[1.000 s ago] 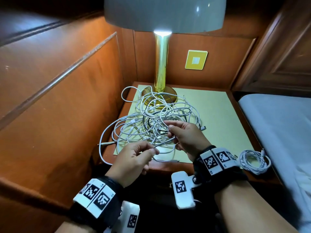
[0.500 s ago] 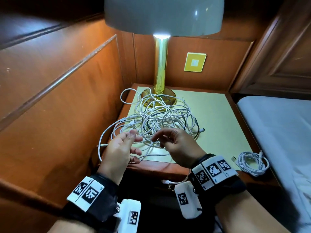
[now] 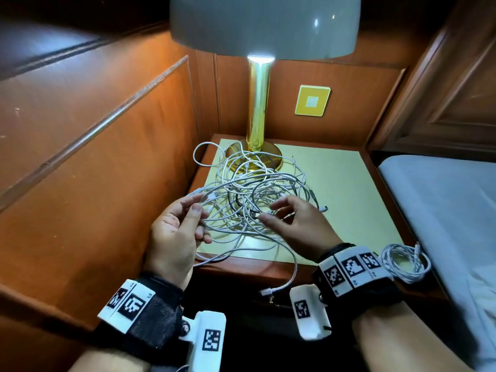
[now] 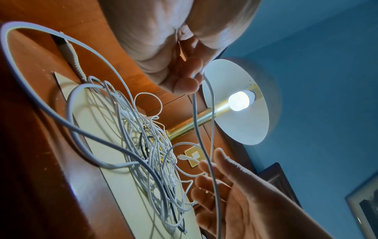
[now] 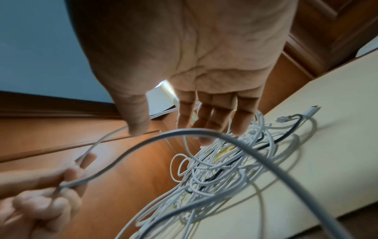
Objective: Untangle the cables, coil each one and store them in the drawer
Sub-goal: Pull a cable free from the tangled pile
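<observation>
A tangle of white cables [image 3: 255, 189] with one black cable in it lies on the nightstand top [image 3: 349, 197], in front of the lamp. My left hand [image 3: 198, 210] pinches a white cable [image 4: 196, 122] between thumb and fingers and holds it up off the pile's left side; the right wrist view also shows this left hand [image 5: 65, 179] gripping it. My right hand [image 3: 273, 213] hovers over the tangle with straight, spread fingers [image 5: 214, 116] and grips nothing. One plug end [image 3: 267, 292] hangs over the front edge. The drawer below is in darkness.
A coiled white cable [image 3: 402, 261] lies at the nightstand's front right corner. The brass lamp base [image 3: 271, 154] stands at the back, partly under the tangle. A wooden wall panel [image 3: 94, 183] closes the left side and a bed [image 3: 442, 210] the right.
My right hand has let go of the cable and opened its fingers over the pile. My left hand has lifted its cable up and left. A plug end slid off the front edge.
</observation>
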